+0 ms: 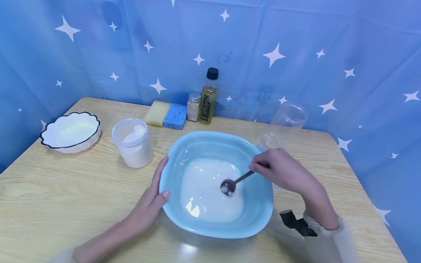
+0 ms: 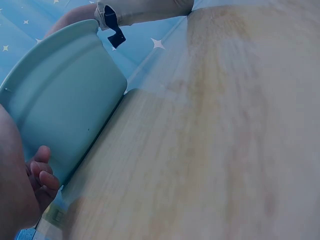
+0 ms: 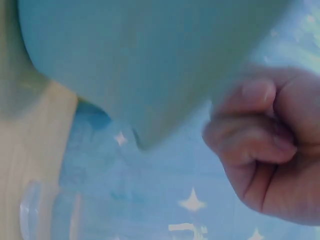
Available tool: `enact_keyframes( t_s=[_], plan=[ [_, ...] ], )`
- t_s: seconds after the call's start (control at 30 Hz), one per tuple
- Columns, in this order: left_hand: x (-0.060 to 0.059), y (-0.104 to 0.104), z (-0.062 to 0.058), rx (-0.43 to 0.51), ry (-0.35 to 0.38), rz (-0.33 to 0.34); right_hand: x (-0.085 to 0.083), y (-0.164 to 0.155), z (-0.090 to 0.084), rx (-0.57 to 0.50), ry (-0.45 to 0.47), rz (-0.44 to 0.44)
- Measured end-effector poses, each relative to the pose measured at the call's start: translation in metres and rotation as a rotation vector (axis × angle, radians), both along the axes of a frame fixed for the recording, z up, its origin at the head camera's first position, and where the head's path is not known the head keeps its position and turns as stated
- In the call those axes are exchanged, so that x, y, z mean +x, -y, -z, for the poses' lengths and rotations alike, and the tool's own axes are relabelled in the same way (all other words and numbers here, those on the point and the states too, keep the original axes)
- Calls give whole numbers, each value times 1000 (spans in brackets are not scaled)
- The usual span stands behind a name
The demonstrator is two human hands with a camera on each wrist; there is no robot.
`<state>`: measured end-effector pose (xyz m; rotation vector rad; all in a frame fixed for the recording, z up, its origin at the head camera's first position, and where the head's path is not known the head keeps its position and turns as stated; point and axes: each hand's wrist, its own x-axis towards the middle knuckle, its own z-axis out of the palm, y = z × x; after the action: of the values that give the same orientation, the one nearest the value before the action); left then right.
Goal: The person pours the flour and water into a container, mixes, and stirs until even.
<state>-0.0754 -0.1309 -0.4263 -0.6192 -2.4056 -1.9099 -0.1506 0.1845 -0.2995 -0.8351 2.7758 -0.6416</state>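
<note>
A light-blue plastic basin (image 1: 260, 215) stands on the table with milky white liquid (image 1: 210, 197) in it. My left hand (image 1: 149, 206) grips its left side, thumb over the rim and the other fingers against the outer wall. In the left wrist view, several fingertips (image 2: 44, 172) are curled close to the basin's side. Over the basin's right rim, my right hand (image 1: 279, 170) pinches the handle of a dark spoon (image 1: 228, 187). White bits lie in the spoon's bowl, which is at the liquid. The right wrist view shows curled fingers, but the basin wall hides the spoon.
An open tub of white powder (image 1: 136, 155) stands left of the basin, beyond it a white scalloped dish (image 1: 70, 133). Along the back are a yellow sponge (image 1: 157, 113), a blue sponge (image 1: 175, 116), a small jar (image 1: 193, 106) and an oil bottle (image 1: 208, 98). A clear jar (image 1: 283, 124) stands behind my right hand.
</note>
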Motion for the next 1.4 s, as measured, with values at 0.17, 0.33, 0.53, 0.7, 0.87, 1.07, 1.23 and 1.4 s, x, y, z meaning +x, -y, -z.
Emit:
enact_keyframes(
  t_s=[0.17,0.33,0.53,0.7,0.87,1.07,1.23,1.4],
  plan=[
    [0,1,-1,-2,-2,8,2,3,4,-58,133,-117],
    [0,0,0,16,-2,12,6,30,21,-146,121,-177],
    [1,-2,-2,-2,5,16,15,32,23,-212,174,-169],
    [1,-3,-1,-3,14,30,16,21,18,-272,321,-266],
    [1,-2,0,-11,-8,-4,12,16,10,-254,414,-354],
    [1,0,-4,-12,-21,-37,7,16,1,-257,497,-384],
    [2,-1,-3,-6,-19,-34,6,23,8,-282,423,-294],
    [1,-2,-2,-12,-14,-24,5,35,23,-322,325,-175]
  ],
)
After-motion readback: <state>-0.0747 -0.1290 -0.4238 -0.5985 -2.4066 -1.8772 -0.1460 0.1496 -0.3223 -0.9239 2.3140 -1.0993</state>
